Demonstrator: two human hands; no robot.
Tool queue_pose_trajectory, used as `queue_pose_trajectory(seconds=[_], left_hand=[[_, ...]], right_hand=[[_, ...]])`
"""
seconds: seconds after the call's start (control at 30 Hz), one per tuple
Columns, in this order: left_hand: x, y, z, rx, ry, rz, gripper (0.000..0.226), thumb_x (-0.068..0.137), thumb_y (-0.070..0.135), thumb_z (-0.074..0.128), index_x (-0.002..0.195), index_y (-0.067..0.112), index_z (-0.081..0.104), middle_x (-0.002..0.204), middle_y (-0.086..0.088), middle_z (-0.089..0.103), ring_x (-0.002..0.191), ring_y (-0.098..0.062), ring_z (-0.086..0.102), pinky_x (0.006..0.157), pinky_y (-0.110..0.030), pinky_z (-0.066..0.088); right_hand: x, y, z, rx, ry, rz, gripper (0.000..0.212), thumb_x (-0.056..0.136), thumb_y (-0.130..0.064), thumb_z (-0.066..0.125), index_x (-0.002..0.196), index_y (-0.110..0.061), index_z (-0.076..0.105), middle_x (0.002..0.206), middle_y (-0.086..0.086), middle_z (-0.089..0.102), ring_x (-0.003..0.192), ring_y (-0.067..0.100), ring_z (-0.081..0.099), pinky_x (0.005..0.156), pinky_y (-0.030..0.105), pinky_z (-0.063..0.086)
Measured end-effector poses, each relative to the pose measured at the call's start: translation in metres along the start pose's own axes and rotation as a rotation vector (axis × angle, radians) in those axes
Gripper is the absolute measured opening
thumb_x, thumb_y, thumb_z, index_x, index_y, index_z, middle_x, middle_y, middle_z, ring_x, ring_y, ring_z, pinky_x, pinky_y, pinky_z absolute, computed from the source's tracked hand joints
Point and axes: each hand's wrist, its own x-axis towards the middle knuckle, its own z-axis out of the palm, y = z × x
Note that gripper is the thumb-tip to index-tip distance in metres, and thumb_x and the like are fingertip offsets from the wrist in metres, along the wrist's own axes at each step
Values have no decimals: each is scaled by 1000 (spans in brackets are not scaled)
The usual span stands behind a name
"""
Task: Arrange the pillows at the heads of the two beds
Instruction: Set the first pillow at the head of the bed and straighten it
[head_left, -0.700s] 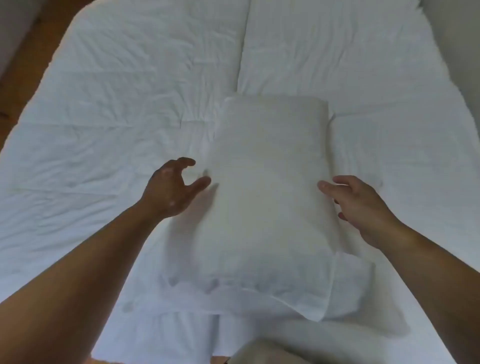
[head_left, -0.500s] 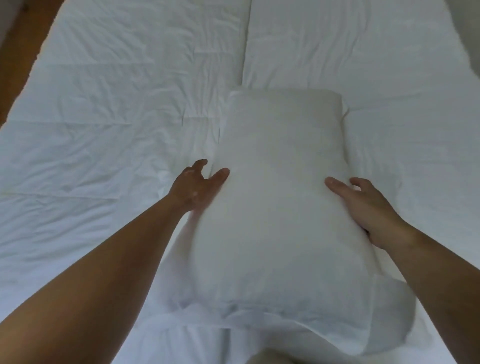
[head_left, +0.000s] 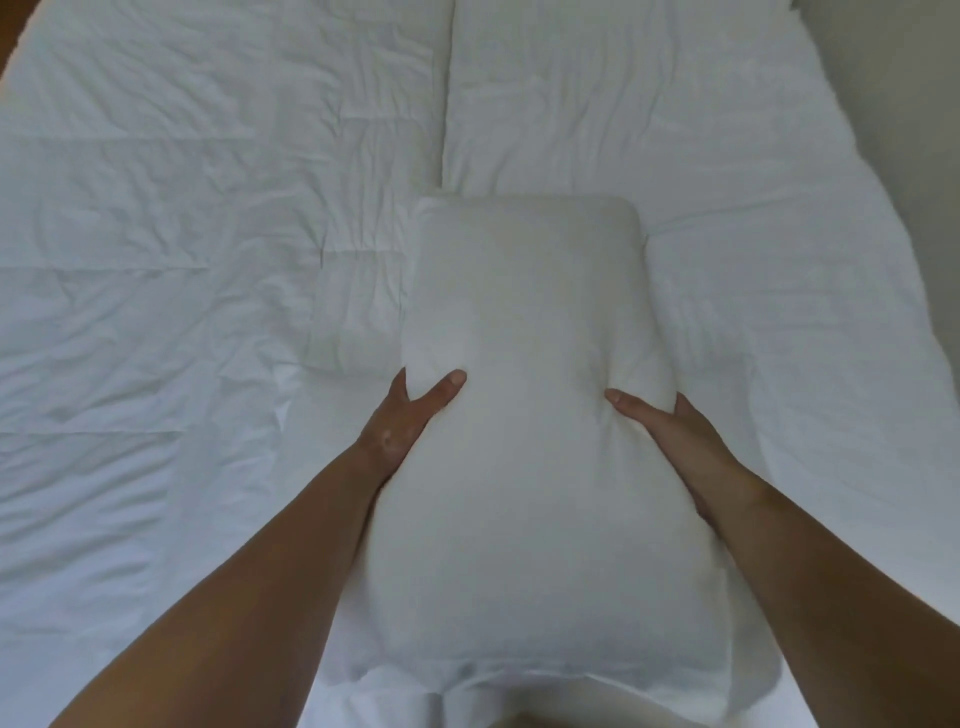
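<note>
Plump white rectangular fabric pillow (head_left: 524, 426) lies lengthwise near the near edge of the beds, straddling the seam (head_left: 444, 93) between the two white quilted duvets; its far short end sits mostly on the right-hand duvet (head_left: 727, 156), with its left far corner over the seam line. Left-hand duvet (head_left: 156, 260) is wrinkled, covers the left bed out to the left edge. Left hand (head_left: 405, 421) clamps the pillow's left long side about midway: thumb on top pressing into the fabric, fingers tucked under and hidden, grip closed around the pillow edge. Right hand (head_left: 670, 436) does the same on the right long side: thumb on top, palm against the side, other fingers out of sight beneath, grip closed on the pillow. The squeeze pinches the pillow into a waist between the two hands. Loose pillowcase flap (head_left: 737, 675) hangs out past the filled part at the near end. Both bare forearms reach in from the bottom corners. Whether the pillow is lifted clear of the duvets or resting on them, cannot tell. Plain pale wall (head_left: 893, 130) runs along the right edge of the right bed.
</note>
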Motion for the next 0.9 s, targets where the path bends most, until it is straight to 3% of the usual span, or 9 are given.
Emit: queue_pose_trajectory(seconds=[0.03,0.1,0.2,0.27,0.47,0.63,0.7,0.8,0.9], left_hand=[[-6,3,3,-22,14,32,42,93,49,67,130,34,57,101,24,69,74,20,68,78,-8,52],[-17,9,9,-26,57,97,32,96,38,68,126,30,59,93,26,64,64,22,64,59,3,47],[-33,18,14,-69,124,166,46,93,34,72,136,20,61,99,23,65,89,7,67,57,8,41],[-45,25,18,-90,151,219,51,92,31,74,140,20,60,102,24,65,92,10,61,60,8,42],[-95,50,62,-128,139,370,51,86,28,81,133,30,60,111,23,70,81,29,63,66,7,45],[-135,74,129,-204,60,453,76,62,53,86,131,37,61,115,22,73,97,20,67,77,-1,50],[-149,84,163,-214,43,482,85,58,59,82,136,34,60,120,19,74,108,12,67,87,-10,50],[-168,94,219,-223,22,520,82,64,50,85,140,31,58,124,18,73,114,7,67,94,-14,50],[-188,98,280,-230,-18,536,85,65,48,85,142,32,55,127,20,71,115,12,64,88,-2,48]], right_hand=[[-5,-1,0,3,10,-33,79,69,-54,87,137,-30,56,116,-11,69,99,7,67,87,30,51],[-15,-3,-2,23,11,-92,69,74,-46,86,133,-36,51,109,-17,65,93,-4,61,77,20,47],[-30,-4,-11,9,25,-176,56,81,-34,84,125,-37,50,104,-23,61,86,-14,55,63,3,44],[-41,-3,-22,1,45,-226,53,83,-29,83,122,-38,48,101,-28,58,80,-19,55,58,-2,42],[-81,-3,-85,39,107,-351,68,70,-34,91,121,-44,47,107,-30,57,86,-19,58,71,6,42],[-116,3,-164,7,186,-472,96,61,-48,94,138,-42,37,120,-34,50,91,-38,46,76,-6,36],[-125,9,-203,-6,207,-491,100,61,-46,94,146,-37,43,127,-26,56,104,-25,53,84,4,39],[-141,15,-264,-22,246,-479,87,61,-43,95,135,-38,51,115,-27,60,90,-27,56,89,22,42],[-155,25,-325,-66,303,-476,107,34,-69,91,130,-46,50,113,-34,58,91,-28,55,84,16,42]])
